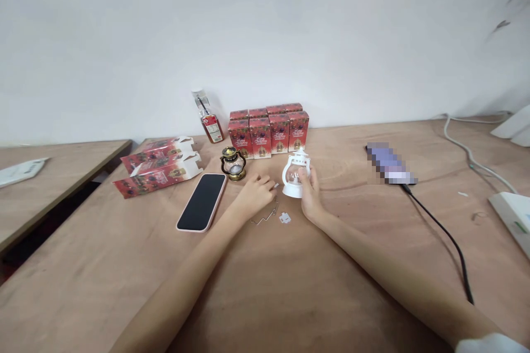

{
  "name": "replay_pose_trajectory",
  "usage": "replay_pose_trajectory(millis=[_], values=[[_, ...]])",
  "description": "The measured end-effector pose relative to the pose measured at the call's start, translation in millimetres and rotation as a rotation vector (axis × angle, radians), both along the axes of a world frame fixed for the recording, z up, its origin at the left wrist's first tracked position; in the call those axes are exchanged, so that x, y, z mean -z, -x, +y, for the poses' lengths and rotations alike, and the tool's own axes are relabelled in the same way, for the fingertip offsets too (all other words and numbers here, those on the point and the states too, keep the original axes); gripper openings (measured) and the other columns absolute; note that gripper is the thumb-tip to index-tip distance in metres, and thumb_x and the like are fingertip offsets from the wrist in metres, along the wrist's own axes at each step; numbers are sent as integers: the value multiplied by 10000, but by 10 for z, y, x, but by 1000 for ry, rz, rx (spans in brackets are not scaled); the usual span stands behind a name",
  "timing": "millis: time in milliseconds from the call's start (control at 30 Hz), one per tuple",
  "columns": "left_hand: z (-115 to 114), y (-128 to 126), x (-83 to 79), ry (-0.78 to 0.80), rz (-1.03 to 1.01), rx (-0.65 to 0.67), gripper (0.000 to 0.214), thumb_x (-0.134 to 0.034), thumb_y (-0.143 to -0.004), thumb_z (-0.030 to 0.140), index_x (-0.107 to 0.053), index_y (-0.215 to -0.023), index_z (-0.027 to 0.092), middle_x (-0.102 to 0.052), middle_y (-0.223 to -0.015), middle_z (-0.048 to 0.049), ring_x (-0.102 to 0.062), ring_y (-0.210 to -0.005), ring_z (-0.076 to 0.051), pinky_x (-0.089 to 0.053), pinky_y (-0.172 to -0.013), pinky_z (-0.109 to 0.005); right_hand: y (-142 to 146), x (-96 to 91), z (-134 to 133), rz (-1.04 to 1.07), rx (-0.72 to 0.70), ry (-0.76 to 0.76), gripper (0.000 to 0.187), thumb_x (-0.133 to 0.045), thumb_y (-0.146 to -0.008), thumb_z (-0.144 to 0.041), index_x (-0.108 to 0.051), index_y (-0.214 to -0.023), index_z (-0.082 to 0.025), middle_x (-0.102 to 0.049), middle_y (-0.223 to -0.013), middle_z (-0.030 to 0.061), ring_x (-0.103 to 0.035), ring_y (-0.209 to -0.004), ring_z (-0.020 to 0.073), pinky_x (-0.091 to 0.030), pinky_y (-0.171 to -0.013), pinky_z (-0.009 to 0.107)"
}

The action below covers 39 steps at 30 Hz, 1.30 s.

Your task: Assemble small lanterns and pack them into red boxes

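Note:
A small white lantern [293, 190] with a clear globe stands upright in the grip of my right hand [312, 198], the thumb across its side. Just left of it, my left hand [254, 197] has its fingers curled together. At those fingertips shows a small whitish piece [276, 185], too tiny to name. Beneath the left hand lies a bent wire handle [265, 219] on the table. A little white cut-out card [285, 218] rests beside the wire. Behind my left hand stands a black-and-gold lantern [234, 168].
Several red printed boxes [260, 138] are stacked by the wall. Flattened red cartons [159, 171] and a pink-edged phone [201, 202] lie left, near a bottle [212, 128]. On the right are a cabled phone [391, 165], a black cable [447, 237] and a white box [511, 218].

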State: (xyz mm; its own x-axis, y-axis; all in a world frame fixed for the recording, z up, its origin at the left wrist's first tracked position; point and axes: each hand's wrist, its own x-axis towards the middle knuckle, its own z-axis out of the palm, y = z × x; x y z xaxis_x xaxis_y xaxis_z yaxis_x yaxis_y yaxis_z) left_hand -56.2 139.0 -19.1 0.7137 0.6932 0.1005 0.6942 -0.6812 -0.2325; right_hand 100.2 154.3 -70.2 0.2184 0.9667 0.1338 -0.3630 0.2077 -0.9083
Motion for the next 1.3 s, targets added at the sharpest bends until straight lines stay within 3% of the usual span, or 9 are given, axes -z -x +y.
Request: replay_pose_trajectory(millis=[333, 500, 667, 800, 933, 1033, 1133, 1300], values=[[50, -40, 79, -32, 31, -26, 139, -478, -864, 98, -616, -851, 106, -652, -871, -126, -568, -917, -244, -351, -749, -348, -2, -21, -29, -24, -24, -22, 346, -626, -748, -469, -536, -988, -236, -603, -876, -13, -568, -761, 139, -462, -701, 259], [50, 27, -34, 46, -62, -150, 91, -470, -844, 126, -558, -866, 120, -634, -920, -134, -585, -895, -256, -376, -750, -357, 6, -20, -27, 18, -44, -28, 325, -641, -741, -458, -529, -954, -240, -609, -860, -15, -578, -747, 136, -473, -698, 258], [66, 196, -299, 231, -433, -364, 54, -411, -842, 164, -454, -871, 179, -549, -711, -8, -506, -614, -160, -333, -584, -272, 1, 23, 11, 61, -20, 11, 357, -632, -742, -478, -522, -997, -253, -612, -934, -6, -590, -792, 147, -479, -729, 278], [40, 270, -487, 345, -946, -272, 47, -404, -823, 168, -383, -796, 200, -393, -633, 53, -386, -553, -99, -300, -543, -221, -7, 8, 10, 60, -35, -4, 341, -650, -734, -463, -530, -973, -251, -604, -877, -21, -577, -749, 137, -470, -700, 263], [-58, 235, -659, 728, -1384, -273, 149, -451, -862, 293, -350, -783, 216, -264, -565, 94, -221, -433, -55, -174, -426, -175, -9, -41, -41, -13, -138, -61, 313, -706, -694, -418, -560, -904, -238, -598, -804, -37, -557, -704, 125, -457, -684, 245], [-130, 191, -746, 896, -1490, -258, 283, -550, -840, 393, -346, -760, 215, -241, -554, 103, -187, -413, -35, -118, -401, -156, -18, -66, -100, -89, -254, -102, 338, -723, -674, -409, -578, -930, -241, -621, -827, -25, -562, -723, 140, -462, -685, 259], [-166, 165, -769, 909, -1505, -288, 332, -604, -813, 431, -358, -758, 215, -236, -524, 110, -185, -399, -29, -118, -385, -144, -30, -92, -166, -177, -343, -166, 381, -742, -650, -402, -594, -963, -242, -631, -834, -18, -563, -730, 148, -466, -673, 268], [-184, 134, -755, 944, -1433, -351, 299, -599, -821, 416, -391, -760, 210, -280, -489, 110, -206, -386, -32, -136, -363, -137, -29, -126, -243, -268, -375, -254, 412, -765, -624, -399, -614, -971, -236, -631, -835, -11, -566, -738, 155, -476, -681, 282]])
